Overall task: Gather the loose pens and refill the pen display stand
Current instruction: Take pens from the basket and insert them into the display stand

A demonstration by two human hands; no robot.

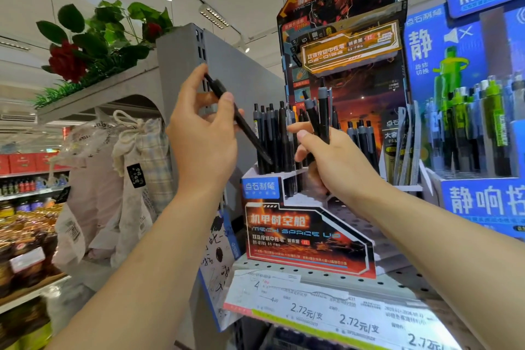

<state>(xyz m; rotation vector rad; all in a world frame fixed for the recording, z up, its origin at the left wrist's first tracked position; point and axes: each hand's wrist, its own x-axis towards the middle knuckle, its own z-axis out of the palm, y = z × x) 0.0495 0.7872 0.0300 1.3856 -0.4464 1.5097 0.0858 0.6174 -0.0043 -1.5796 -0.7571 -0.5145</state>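
Nearest, the left hand [203, 133] pinches one slim black plastic pen [238, 119] between thumb and fingers, tilted with its lower tip just left of the stepped cardboard pen display stand [306, 236]. Just right of that tip, the right hand [338, 159] grips a small bunch of black-and-grey pens [319, 113] upright, directly over the stand's tiers. To seat the single pen well, I judge it should be turned upright and lowered tip-first into a free hole beside the standing black pens [272, 133] in the stand's left rear corner. The stand sits on a perforated grey metal shelf [369, 281] with white price labels [326, 312] below it; a blue pen display [477, 199] stands right of it, cloth drawstring bags [133, 162] and red artificial roses [66, 61] well left.
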